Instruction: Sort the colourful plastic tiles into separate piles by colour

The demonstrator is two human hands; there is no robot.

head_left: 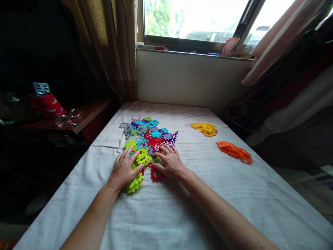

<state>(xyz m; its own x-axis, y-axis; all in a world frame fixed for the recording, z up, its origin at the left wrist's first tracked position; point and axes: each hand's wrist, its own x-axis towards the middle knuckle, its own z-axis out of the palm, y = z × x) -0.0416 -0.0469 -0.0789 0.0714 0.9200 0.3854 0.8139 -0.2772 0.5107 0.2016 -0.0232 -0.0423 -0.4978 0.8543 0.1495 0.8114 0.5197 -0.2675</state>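
Observation:
A mixed pile of gear-shaped plastic pieces lies on the bed sheet, in lime green, red, blue, grey and purple. My left hand [126,170] rests on the pile's near left side, fingers spread, over lime green gear pieces [144,158]. More lime green gears [135,184] show below its thumb. My right hand [170,161] lies on the right side of the pile, fingers apart, touching red gear pieces [156,141]. Beneath its thumb a red gear [156,177] sticks out. Blue gears [148,123] and grey gears [129,131] lie at the far side. What is under both palms is hidden.
To the right sit a group of yellow gears [206,129] and a group of orange gears [234,152]. A wooden side table [91,114] at left holds eyeglasses [68,118] and a red container [49,105]. Beyond the bed are a wall, window and curtain [122,52]; clothes hang at right.

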